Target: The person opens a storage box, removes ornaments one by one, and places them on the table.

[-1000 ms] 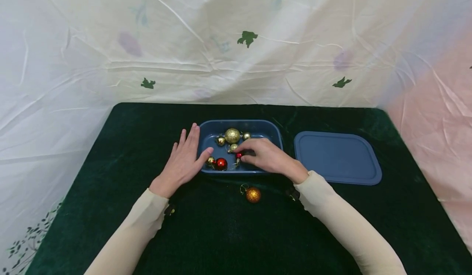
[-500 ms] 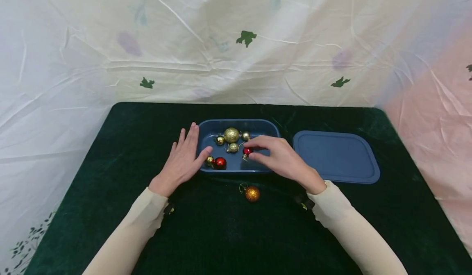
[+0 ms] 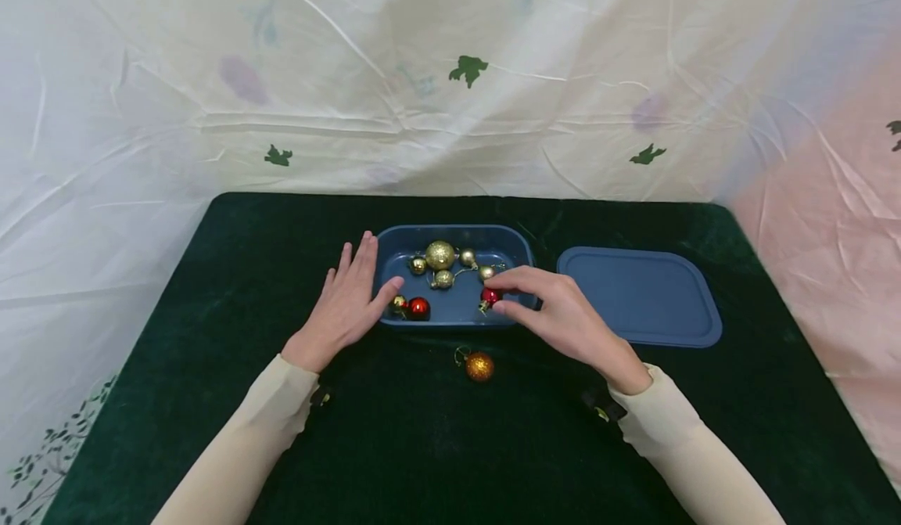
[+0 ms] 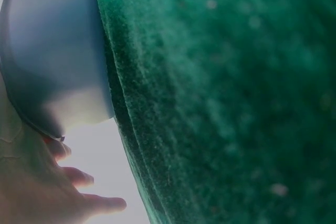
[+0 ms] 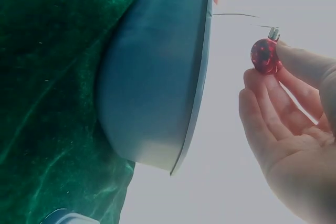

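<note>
My right hand (image 3: 563, 314) pinches a small red bauble (image 5: 264, 57) between thumb and fingertips, at the right part of the blue box (image 3: 454, 311). In the right wrist view the bauble shows a silver cap and hangs above the rim. My left hand (image 3: 338, 306) lies along the box's left side, fingers straight, thumb over the rim. Inside, a large gold bauble (image 3: 439, 255) sits among several smaller gold ones. A shiny red bauble (image 3: 418, 308) and a small gold bauble (image 3: 399, 303) lie near my left thumb.
An orange glitter bauble (image 3: 480, 367) with a loop lies on the dark green cloth (image 3: 436, 447) in front of the box. Right of the box lies a blue lid (image 3: 640, 296). A pale patterned curtain (image 3: 394, 79) hangs behind the table.
My right hand has moved rightward across the box with the red bauble. A small gold bauble beside its fingers has come into sight. The left hand has stayed in place.
</note>
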